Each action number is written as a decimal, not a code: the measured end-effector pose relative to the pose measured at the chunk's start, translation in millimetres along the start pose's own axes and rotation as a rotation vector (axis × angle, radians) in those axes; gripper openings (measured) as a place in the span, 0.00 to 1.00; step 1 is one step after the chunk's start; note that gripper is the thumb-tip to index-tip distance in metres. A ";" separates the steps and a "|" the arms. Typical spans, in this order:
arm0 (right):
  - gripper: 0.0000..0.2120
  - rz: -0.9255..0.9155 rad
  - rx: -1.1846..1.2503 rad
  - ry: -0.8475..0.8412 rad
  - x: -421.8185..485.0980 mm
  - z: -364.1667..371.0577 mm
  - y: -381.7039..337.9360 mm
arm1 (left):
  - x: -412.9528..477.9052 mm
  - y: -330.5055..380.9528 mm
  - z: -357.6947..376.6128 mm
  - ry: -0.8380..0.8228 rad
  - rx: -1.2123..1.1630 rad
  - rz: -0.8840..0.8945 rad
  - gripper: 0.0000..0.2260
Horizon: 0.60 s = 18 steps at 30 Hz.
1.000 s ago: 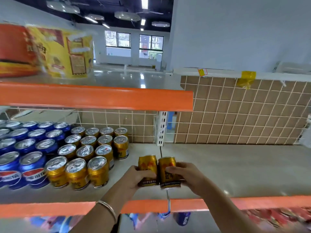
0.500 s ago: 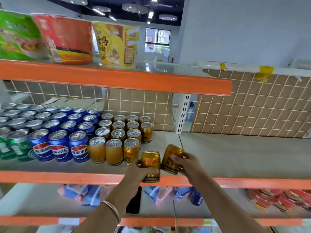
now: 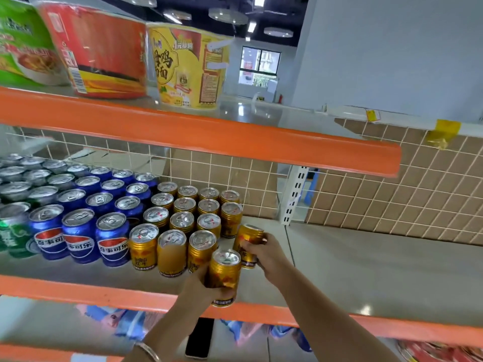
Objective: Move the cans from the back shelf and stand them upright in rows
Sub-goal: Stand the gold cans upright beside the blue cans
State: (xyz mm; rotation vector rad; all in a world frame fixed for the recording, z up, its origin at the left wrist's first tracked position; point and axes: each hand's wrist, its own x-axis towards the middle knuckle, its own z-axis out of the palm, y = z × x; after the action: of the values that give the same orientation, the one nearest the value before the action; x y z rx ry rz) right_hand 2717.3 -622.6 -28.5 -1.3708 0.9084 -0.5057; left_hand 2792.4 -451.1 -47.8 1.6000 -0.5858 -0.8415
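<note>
Both hands have travelled leftward along the grey metal shelf with its orange front lip, closing the gap to the block of upright gold cans that lay well to their left half a second ago. The left hand grips the near gold can, a ribbed metal drink tin with a silver pull-tab top, fingers curled round its lower half from the left. That can stands upright with its base at the lip; whether it rests on the shelf I cannot tell. Just beyond and right of it, the right hand is wrapped round the tilted gold can of the same kind, its top leaning away and rightward. This can sits just beside the block's right column, directly in front of the two cans that stand there.

Left of the left hand, the block's front row holds three cans, the nearest just beside the near gold can. Further left stand blue cola cans with red-white-blue emblems, then green cans at the frame edge. Above both hands, an upper shelf carries a yellow paper noodle tub, a red one and a green one. A silver bangle circles the left wrist, and a dark phone lies on the shelf below the hands.
</note>
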 end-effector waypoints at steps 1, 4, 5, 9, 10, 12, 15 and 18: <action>0.32 0.001 -0.028 -0.013 7.2 4.2 1.2 | 2.9 -2.3 -1.2 0.017 0.041 -0.009 0.38; 0.27 -0.046 -0.086 -0.020 15.9 16.5 -4.3 | 9.6 -4.1 -2.4 0.044 0.146 0.016 0.33; 0.27 -0.064 -0.106 -0.036 19.0 18.8 -4.2 | 10.6 -5.0 -2.6 0.041 0.175 0.039 0.32; 0.33 -0.202 -0.251 -0.128 27.2 23.5 -0.1 | 10.7 -9.0 -3.7 0.043 0.230 0.126 0.28; 0.33 -0.242 -0.293 -0.138 27.6 23.6 1.8 | 10.6 -9.8 -3.9 0.049 0.231 0.139 0.28; 0.32 -0.295 -0.349 -0.129 28.1 23.7 6.3 | 10.5 -11.2 -4.4 0.061 0.253 0.164 0.32; 0.33 -0.353 -0.370 -0.110 30.9 23.8 12.7 | 11.0 -14.8 -3.9 0.045 0.274 0.152 0.32; 0.33 -0.341 -0.414 -0.106 31.1 24.5 12.6 | 11.4 -16.7 -1.5 0.063 0.312 0.173 0.30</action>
State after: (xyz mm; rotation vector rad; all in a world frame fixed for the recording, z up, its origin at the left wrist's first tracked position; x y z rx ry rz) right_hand 2752.3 -629.5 -49.8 -1.9299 0.7170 -0.5123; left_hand 2799.2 -455.6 -66.3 1.8191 -0.8285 -0.5891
